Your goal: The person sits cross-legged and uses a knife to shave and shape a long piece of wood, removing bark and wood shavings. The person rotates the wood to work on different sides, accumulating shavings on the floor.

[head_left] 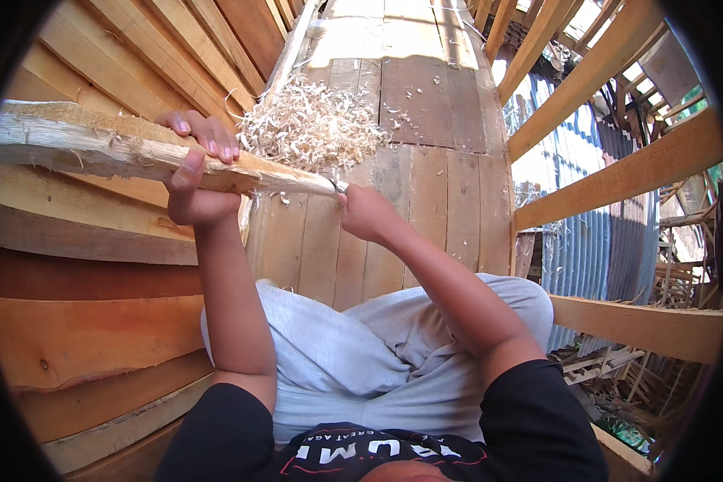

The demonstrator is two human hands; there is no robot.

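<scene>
A long, rough-hewn piece of pale wood (pixel 128 149) runs across in front of me, thick at the left and tapering to a thin, freshly cut end at the right. My left hand (pixel 199 178) grips it around the middle, thumb on the near side and fingers over the far side. At the tapered end my right hand (pixel 363 210) is closed in a fist. A small dark tool (pixel 336 186) shows as a thin edge against the wood there; the rest of it is hidden by the fist.
Curled wood shavings (pixel 313 124) lie heaped on the plank floor (pixel 426 193) beyond the wood. Stacked boards (pixel 96 329) line the left side. At the right stands a railing of wooden slats (pixel 618 193), with corrugated metal sheets (pixel 574 265) behind it. My crossed legs (pixel 329 337) are close below.
</scene>
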